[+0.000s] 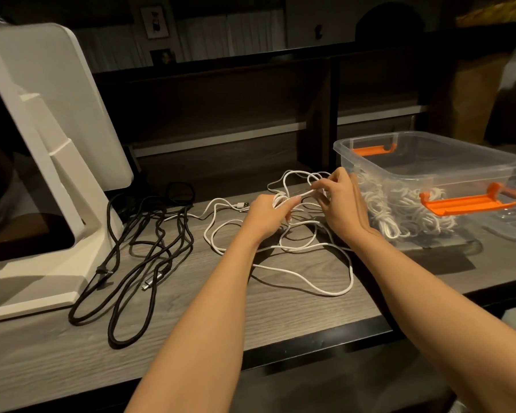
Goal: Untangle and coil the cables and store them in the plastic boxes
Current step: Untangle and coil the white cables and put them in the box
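Left hand (267,216) grips small coil of white cable (307,248); right hand (338,201) fingers pinch strand just beside it (rest sprawls over worktop (251,317)). Clear box (429,171) near right.

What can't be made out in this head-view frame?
- White cable: the part in the left hand, hidden by its fingers.
- Clear plastic box: its coiled white cables blur together; count unclear.
- Lid: cut by right edge.
- Black cables: far ends lost in shadow.
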### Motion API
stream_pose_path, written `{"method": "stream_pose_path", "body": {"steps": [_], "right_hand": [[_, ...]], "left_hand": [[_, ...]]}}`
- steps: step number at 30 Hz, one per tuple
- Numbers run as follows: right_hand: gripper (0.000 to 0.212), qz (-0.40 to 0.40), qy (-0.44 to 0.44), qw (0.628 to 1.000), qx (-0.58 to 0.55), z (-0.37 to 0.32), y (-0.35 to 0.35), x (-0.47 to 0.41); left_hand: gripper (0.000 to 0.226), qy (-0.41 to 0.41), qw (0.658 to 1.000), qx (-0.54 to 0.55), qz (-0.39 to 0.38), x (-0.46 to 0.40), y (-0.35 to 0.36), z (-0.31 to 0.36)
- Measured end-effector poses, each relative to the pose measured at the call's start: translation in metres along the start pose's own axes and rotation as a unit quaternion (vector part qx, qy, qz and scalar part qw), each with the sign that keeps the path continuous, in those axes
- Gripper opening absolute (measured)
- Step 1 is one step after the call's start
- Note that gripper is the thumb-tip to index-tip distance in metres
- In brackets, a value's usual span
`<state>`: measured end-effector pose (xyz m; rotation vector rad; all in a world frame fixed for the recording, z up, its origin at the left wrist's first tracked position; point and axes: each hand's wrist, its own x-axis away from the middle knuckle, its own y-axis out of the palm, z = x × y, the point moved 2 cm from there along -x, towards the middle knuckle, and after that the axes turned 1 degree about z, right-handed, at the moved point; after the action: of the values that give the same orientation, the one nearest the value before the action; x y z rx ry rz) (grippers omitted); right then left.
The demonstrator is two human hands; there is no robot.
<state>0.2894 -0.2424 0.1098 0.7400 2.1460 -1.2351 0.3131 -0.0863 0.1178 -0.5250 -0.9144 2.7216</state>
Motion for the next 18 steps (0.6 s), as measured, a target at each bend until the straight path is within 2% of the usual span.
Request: {"method": "stream_pose_path", "body": {"steps": [2,6,8,12,15,18], "right_hand": [[0.021,0.013,-0.005,1.000,-0.015,-0.001,-0.001,-0.002],[0.024,0.013,-0.001,1.000,0.002,-0.003,-0.001,-0.003],[0.020,0.001,-0.004,1.000,0.031,-0.004,0.000,-0.002],[0.021,-0.035,0.010,0.998,0.058,-0.012,0.002,0.002],[0.027,-0.085,0.036,0.995,0.027,-0.007,0.006,0.002],[0.017,-0.087,0.061,0.994,0.014,0.002,0.006,0.000]], "left_hand": [[0.050,-0.010,0.999,0.019,-0.038,0.004,0.000,0.003],[0.045,-0.013,0.992,0.095,-0.080,0.008,0.004,0.007],[0.045,-0.012,0.987,0.144,-0.063,0.007,0.004,0.008],[0.038,-0.042,0.981,0.187,0.028,0.003,0.006,0.007],[0.034,-0.065,0.954,0.286,0.061,0.002,0.006,0.008],[0.040,-0.086,0.905,0.414,0.049,0.003,0.002,0.009]]}}
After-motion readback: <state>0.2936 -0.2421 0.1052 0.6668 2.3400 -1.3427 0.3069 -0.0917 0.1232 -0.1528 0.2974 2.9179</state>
